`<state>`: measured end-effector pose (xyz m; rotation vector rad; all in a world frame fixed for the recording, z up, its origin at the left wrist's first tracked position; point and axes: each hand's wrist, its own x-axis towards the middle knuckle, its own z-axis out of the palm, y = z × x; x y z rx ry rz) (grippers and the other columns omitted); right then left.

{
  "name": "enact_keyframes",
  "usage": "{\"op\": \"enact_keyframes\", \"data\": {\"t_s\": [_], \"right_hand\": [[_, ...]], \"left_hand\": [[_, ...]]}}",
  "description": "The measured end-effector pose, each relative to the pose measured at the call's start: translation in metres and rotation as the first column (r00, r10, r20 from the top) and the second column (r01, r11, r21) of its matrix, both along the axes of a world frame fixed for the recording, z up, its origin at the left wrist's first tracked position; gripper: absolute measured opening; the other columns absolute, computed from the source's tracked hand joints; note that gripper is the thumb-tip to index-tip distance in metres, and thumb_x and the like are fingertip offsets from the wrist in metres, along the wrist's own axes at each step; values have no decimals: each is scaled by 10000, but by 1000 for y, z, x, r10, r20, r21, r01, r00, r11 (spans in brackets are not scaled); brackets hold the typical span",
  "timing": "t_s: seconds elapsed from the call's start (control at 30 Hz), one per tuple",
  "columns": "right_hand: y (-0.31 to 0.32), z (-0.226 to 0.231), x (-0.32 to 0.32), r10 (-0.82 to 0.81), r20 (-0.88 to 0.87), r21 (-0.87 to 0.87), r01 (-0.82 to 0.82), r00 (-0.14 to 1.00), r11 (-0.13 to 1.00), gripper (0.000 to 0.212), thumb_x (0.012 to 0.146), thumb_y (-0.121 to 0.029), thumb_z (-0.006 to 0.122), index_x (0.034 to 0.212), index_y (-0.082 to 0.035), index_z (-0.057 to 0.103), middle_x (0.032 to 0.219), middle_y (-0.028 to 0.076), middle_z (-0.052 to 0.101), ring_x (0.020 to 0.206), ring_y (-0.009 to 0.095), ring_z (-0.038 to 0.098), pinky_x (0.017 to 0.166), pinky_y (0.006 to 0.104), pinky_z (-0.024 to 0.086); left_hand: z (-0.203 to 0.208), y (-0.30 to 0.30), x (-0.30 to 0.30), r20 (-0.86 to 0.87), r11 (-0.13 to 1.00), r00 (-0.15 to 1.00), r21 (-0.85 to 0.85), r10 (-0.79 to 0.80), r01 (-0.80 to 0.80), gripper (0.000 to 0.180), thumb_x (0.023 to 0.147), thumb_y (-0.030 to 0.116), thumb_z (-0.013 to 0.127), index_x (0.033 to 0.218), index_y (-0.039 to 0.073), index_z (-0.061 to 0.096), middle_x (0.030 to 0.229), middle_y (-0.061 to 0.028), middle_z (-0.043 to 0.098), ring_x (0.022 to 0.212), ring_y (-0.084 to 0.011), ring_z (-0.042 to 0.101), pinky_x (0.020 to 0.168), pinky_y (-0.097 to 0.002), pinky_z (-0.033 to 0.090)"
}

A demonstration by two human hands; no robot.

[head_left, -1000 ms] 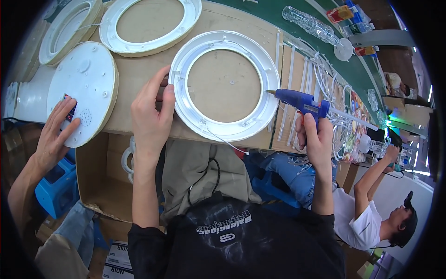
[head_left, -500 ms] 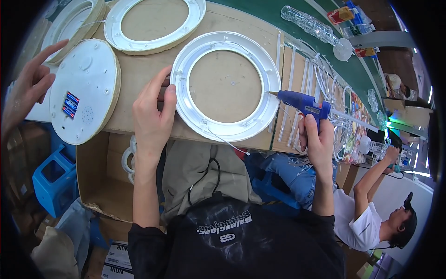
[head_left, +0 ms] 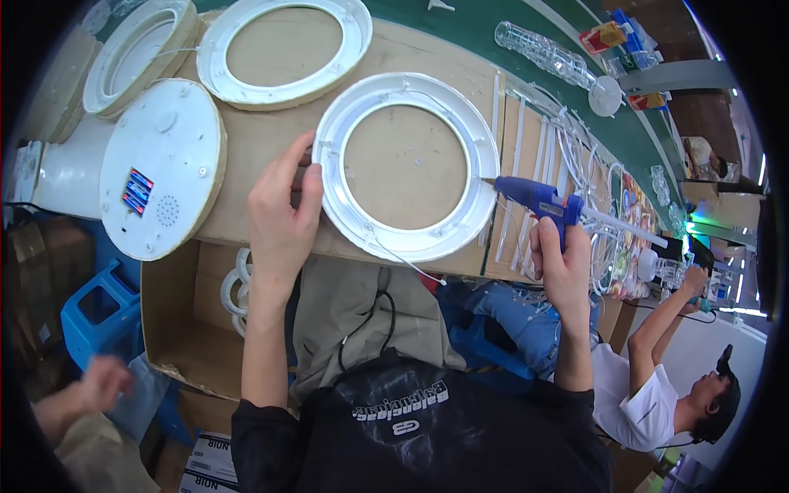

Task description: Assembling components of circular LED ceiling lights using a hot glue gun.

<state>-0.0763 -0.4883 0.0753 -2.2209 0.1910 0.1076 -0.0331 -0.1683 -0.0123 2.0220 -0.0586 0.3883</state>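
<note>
My right hand [head_left: 563,261] is wrapped round the grip of a blue hot glue gun [head_left: 532,195]. A long pale glue stick [head_left: 620,224] sticks out of its back. The gun's nozzle points left, at the right side of a white ring-shaped lamp housing [head_left: 415,245]; whether it touches cannot be made out. At the ring's left rim is my left hand [head_left: 283,205], its thumb by the upper edge and its fingers partly hidden behind the rim. A thin white wire [head_left: 403,261] with a small plug runs from the ring over the table's front edge.
Beside my left hand lies a round white disc [head_left: 156,164] with batteries in it. More white rings [head_left: 215,86] lie behind. Wire bundles [head_left: 588,164] and strips [head_left: 526,156] cover the right side. An open carton [head_left: 185,329] stands below. Co-workers are at both sides; one hand [head_left: 107,380] shows at lower left.
The co-worker's hand on the left has moved from above the disc down to the lower left. My view has shifted slightly; my hands keep the same hold on the ring and glue gun.
</note>
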Motion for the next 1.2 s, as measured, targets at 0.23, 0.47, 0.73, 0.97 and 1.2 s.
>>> {"op": "enact_keyframes", "data": {"t_s": [0.23,0.47,0.73,0.97,1.2], "right_hand": [[12,12,2,-3,35,85,0,999,996,269,1033,-183,464,1116,36,596,913,77,682,506,51,534,416,178,402],[-8,-10,50,139,27,237,-141,990,961,320,1049,-255,445,1038,37,576,832,85,643,489,68,513,403,205,401],[7,-13,86,172,-5,168,-169,985,971,397,1043,-308,466,824,5,575,575,24,518,430,78,440,391,244,357],[10,-14,88,153,-14,177,-148,988,973,417,1045,-317,460,784,-9,562,525,2,465,415,77,415,392,241,342],[6,-18,91,180,-18,199,-173,983,965,361,1049,-288,463,813,-23,529,639,-2,498,443,61,427,392,234,352]], "left_hand": [[2,0,-3,-29,999,1000,-50,-5,3,310,922,60,573,1218,-23,614,994,-185,683,835,-278,681,718,-363,553],[4,0,-2,-5,999,1000,-46,-25,25,310,918,51,570,1216,-21,615,1000,-183,681,838,-279,673,715,-368,549],[3,1,-3,-36,999,999,-39,-25,23,317,922,56,566,1225,-26,612,1011,-177,683,845,-265,672,712,-357,547],[3,1,-3,-48,999,999,-33,-24,22,316,924,60,568,1225,-26,612,1008,-173,683,844,-264,668,705,-354,538],[3,0,-2,-46,1000,999,-24,-20,19,316,927,69,572,1228,-20,613,1007,-169,682,838,-264,660,712,-359,525]]}}
